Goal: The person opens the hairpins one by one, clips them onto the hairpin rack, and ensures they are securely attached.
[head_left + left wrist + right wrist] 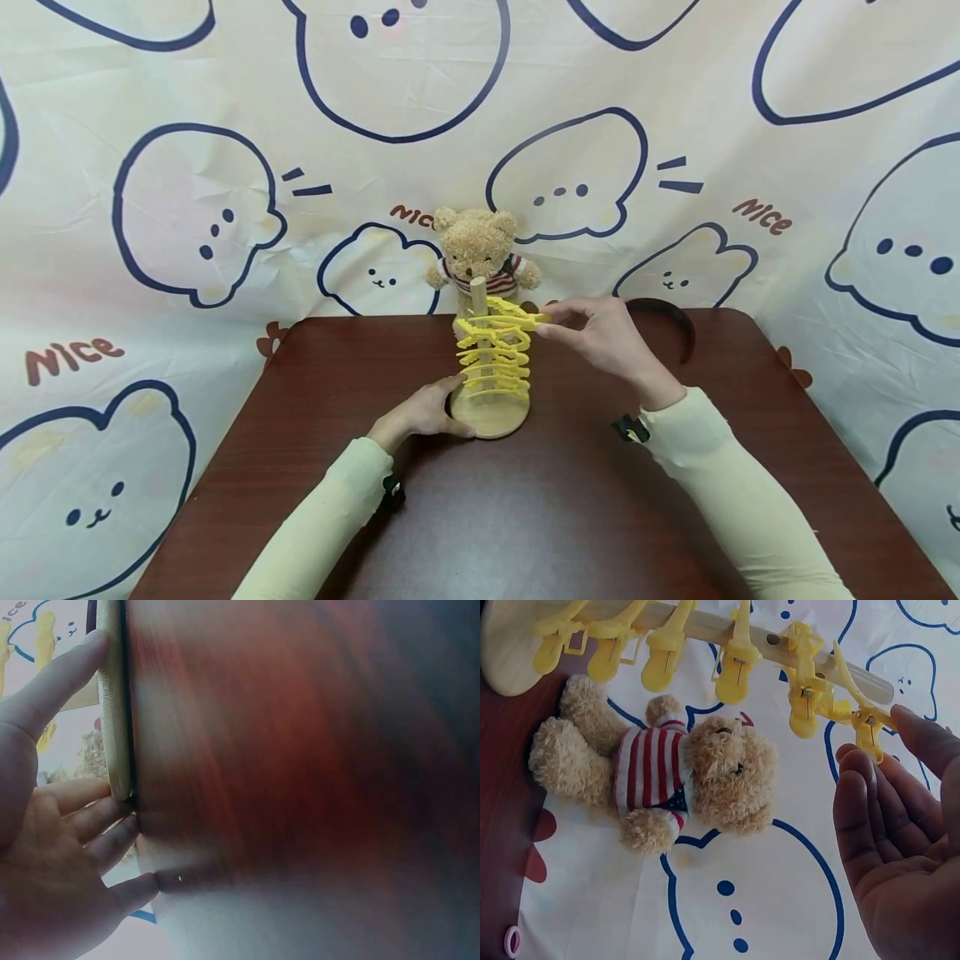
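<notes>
A wooden stand has a round base [491,417] and an upright post [478,292]. Several yellow plastic spring clips [495,358] sit one above another along the post. Near its top, my right hand [600,337] pinches a yellow clip [868,731] between thumb and fingers; this clip touches or overlaps the clip [804,697] beside it, and I cannot tell whether its mouth is on the post. Low on the left, my left hand [423,408] holds the base's rim, thumb at the front and fingers round the far side. The left wrist view shows the base edge [114,712] between thumb and index finger.
A teddy bear [476,250] in a striped top sits behind the stand. A dark curved band [678,321] lies at the back right of the brown table [360,350]. A patterned cloth [375,175] hangs behind. A small pink ring [512,941] shows in the right wrist view.
</notes>
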